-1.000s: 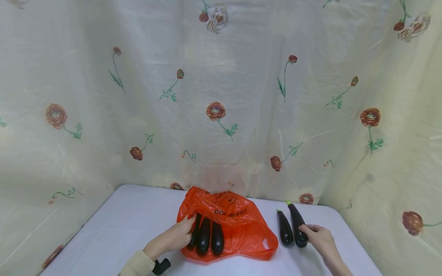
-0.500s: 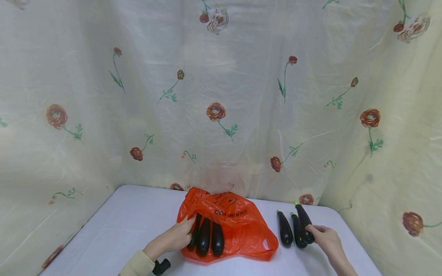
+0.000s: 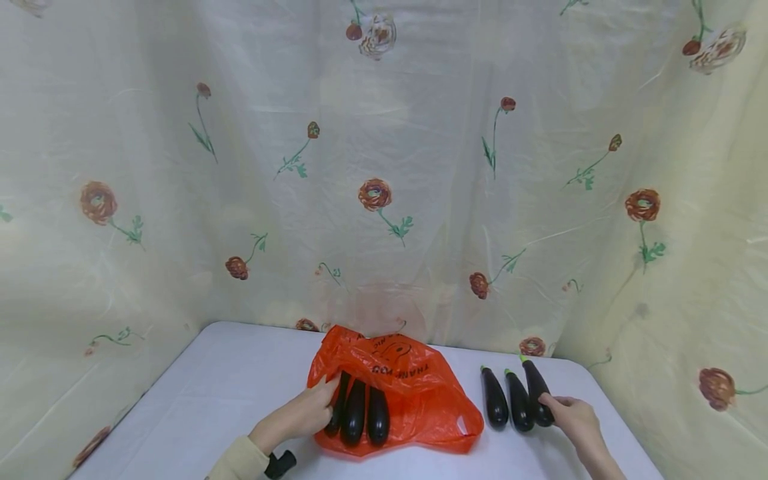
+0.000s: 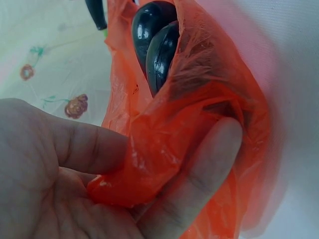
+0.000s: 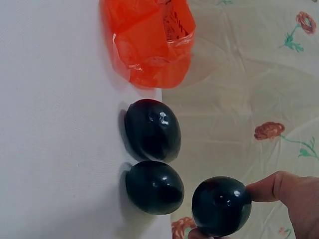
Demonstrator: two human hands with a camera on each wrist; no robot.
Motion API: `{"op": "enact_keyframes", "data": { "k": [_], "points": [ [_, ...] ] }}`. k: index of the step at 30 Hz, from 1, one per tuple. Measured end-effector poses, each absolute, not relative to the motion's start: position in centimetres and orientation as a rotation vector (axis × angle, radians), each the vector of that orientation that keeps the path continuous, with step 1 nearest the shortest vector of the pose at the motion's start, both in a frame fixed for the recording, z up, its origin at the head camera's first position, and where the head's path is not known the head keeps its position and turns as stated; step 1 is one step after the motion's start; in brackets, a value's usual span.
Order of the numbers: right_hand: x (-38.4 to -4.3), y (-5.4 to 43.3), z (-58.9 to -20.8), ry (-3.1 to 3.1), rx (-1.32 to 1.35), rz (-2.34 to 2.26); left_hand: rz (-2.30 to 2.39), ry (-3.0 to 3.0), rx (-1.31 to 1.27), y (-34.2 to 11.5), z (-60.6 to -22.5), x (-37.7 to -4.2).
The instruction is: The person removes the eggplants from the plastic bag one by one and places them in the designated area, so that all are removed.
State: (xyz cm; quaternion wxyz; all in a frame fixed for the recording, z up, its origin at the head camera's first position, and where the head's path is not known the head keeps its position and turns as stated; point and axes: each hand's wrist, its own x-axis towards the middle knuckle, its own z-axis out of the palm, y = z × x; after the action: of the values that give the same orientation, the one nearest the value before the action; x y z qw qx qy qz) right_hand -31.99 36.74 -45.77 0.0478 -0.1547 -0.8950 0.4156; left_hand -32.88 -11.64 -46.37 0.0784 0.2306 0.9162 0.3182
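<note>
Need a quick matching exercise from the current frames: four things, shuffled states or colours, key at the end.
Things
1. left hand
2. right hand
3. plastic bag
4. backdrop

States and colours
A. pale, with a floral print
B. holds an eggplant
C. orange-red, printed in black
D. grips the plastic bag

Pairs: 1-D, 2-B, 3-C, 4-A

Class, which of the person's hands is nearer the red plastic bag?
Left: the left hand grips the red plastic bag itself; the right hand is apart from it, off to its right, holding an eggplant.
</note>
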Motion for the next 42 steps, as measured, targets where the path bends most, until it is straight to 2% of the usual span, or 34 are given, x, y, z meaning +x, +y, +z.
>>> {"op": "enact_keyframes", "data": {
  "k": [42],
  "points": [
    [-32.6, 38.5, -48.6, -2.759, -0.618, 1.217, 0.945, 2.725, 0.668, -11.8, -46.4, -33.0]
  ]
}}
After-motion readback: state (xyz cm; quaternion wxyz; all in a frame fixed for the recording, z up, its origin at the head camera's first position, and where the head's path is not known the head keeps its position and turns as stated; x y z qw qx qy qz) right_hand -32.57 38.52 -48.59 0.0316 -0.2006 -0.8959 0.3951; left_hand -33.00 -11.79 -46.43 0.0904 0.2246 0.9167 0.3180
